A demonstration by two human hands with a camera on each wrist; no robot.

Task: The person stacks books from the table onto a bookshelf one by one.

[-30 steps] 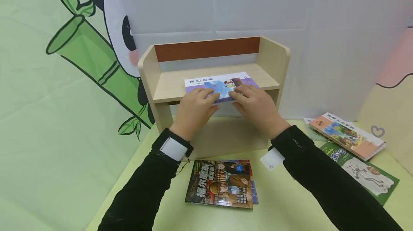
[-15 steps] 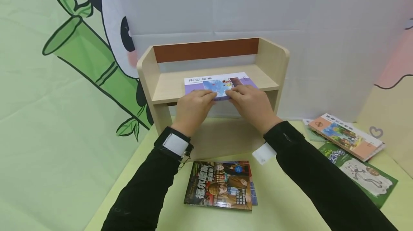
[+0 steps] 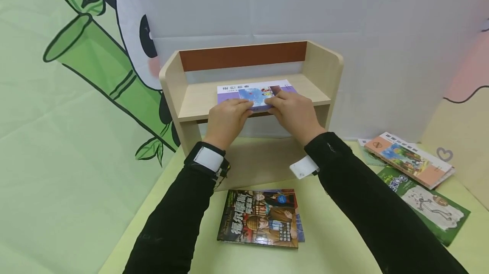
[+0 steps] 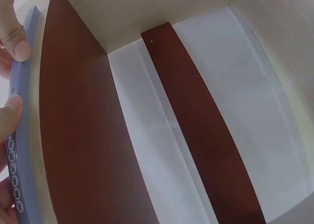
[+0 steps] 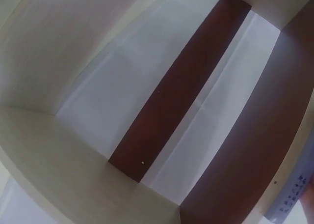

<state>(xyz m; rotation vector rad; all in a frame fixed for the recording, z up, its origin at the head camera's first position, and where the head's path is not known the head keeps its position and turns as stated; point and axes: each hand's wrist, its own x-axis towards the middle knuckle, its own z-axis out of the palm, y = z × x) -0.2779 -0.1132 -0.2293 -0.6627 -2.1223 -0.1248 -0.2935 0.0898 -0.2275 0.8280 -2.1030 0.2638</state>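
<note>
A thin book point(image 3: 250, 94) with a purple, white and blue cover lies flat on the upper board of a small wooden bookshelf point(image 3: 318, 63). Its spine faces me, close to the board's front edge. My left hand point(image 3: 225, 122) grips the spine side near the left, fingers on the cover. At the right part of the same edge, my right hand point(image 3: 297, 116) holds the book in a like way. The left wrist view shows fingertips against the bluish spine point(image 4: 20, 116). In the right wrist view a short piece of the spine point(image 5: 293, 187) shows at the lower right.
In front of the shelf, a dark comic-style book point(image 3: 257, 223) lies over a blue one on the pale green table point(image 3: 328, 240). To the right lie an orange-and-white book point(image 3: 408, 157) and a green book point(image 3: 431, 206). A printed cloth backdrop point(image 3: 244, 6) stands behind.
Both hands have pushed the purple book farther back onto the shelf board, its spine now nearer the board's front edge. The fingers have drawn in toward the spine, and the right forearm has shifted left.
</note>
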